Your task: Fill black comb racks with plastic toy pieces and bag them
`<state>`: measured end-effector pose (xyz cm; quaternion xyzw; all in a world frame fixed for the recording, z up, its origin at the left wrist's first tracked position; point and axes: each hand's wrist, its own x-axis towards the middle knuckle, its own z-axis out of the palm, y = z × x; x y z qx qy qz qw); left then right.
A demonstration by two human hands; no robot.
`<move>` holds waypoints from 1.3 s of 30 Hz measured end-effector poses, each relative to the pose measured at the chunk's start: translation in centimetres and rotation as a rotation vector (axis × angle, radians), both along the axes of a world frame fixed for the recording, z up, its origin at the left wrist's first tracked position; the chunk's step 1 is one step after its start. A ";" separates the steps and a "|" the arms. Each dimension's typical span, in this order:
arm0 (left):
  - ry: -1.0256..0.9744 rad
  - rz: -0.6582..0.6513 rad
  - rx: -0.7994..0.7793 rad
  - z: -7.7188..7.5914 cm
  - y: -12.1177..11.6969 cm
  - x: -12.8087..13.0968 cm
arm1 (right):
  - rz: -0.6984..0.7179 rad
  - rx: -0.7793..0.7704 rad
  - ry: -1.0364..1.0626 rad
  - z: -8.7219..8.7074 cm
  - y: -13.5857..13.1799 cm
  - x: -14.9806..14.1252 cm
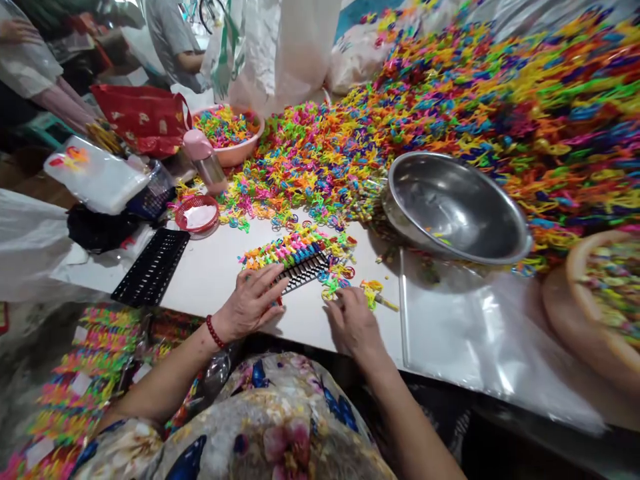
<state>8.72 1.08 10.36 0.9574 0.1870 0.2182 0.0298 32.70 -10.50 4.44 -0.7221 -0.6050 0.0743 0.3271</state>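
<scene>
My left hand [254, 298] lies palm down over the near left end of a black slotted rack [304, 272], fingers stretched out. Rows of small, bright plastic pieces [290, 248] stand along the rack's far side. My right hand [356, 319] is at the rack's near right, its fingers bent together at a small heap of loose colourful plastic pieces [340, 280]. Whatever lies between those fingertips is too small and hidden to make out. Just right of that hand are some yellow pieces [371, 292] and a short stick-like item [387, 304].
A large pile of colourful pieces [320, 160] covers the back and right. A steel bowl [460, 207] stands before it. Clear plastic bags [480, 327] lie at right; another black rack [150, 267], a red basket [217, 217] and a pink-topped flask [205, 161] are at left. People stand behind.
</scene>
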 end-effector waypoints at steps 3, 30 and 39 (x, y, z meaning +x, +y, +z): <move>0.008 -0.049 0.003 0.2 -0.2 0.7 | -0.087 -0.103 -0.218 -0.3 -1.8 2.4; -0.027 -0.021 -0.135 -0.7 1.0 -0.1 | 0.554 -0.057 0.444 -0.8 6.9 -6.7; -0.036 0.017 -0.109 -0.6 0.7 0.2 | 0.618 -0.078 0.419 -1.1 8.1 -6.2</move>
